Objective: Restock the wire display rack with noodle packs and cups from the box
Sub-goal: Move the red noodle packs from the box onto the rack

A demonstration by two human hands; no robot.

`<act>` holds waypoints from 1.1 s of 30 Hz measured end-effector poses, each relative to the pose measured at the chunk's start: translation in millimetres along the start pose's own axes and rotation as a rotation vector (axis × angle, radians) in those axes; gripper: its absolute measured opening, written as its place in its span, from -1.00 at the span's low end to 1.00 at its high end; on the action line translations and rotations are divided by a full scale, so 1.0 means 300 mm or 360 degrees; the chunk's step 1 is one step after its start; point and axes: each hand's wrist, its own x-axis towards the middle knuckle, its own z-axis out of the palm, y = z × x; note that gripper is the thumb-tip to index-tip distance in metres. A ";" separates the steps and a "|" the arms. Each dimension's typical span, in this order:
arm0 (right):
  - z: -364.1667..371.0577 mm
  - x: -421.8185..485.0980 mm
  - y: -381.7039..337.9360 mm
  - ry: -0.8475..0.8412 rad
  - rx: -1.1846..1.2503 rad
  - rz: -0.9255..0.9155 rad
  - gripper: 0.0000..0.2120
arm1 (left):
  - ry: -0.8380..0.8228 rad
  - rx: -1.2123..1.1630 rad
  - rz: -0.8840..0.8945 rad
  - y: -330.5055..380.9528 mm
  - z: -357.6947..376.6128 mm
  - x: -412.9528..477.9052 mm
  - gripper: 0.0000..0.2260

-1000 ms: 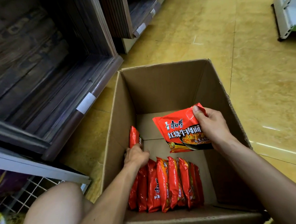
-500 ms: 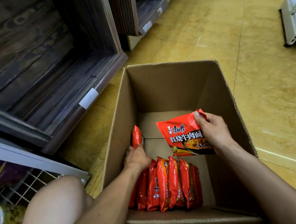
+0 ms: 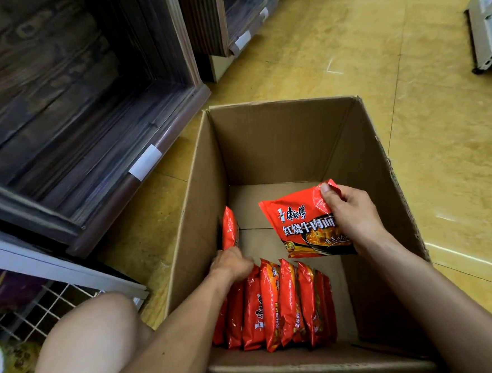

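Note:
An open cardboard box [image 3: 282,143] stands on the floor before me. Several red noodle packs [image 3: 279,303] stand on edge in a row at its near end. My right hand [image 3: 354,216] grips one red noodle pack [image 3: 299,220] flat, face up, inside the box on the right. My left hand [image 3: 230,264] is down by the box's left wall, closed on another red pack [image 3: 229,228] that stands on edge above my fingers. The wire display rack [image 3: 35,311] shows at the lower left, with a white frame.
Dark wooden shelving [image 3: 68,117] runs along the left, with white label holders on its front edge. My bare knee [image 3: 87,343] is at the bottom left beside the box. Yellow tiled floor [image 3: 451,148] spreads to the right; a grey metal shelf part [image 3: 487,26] lies far right.
Both hands have stayed almost in place inside the box, each with its pack. The view has shifted slightly, so the box sits a little lower in the frame.

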 end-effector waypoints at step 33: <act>-0.003 -0.007 -0.016 -0.0031 0.0057 -0.0009 -0.65 | 0.1142 -0.0733 0.0730 0.067 -0.111 -0.101 -0.77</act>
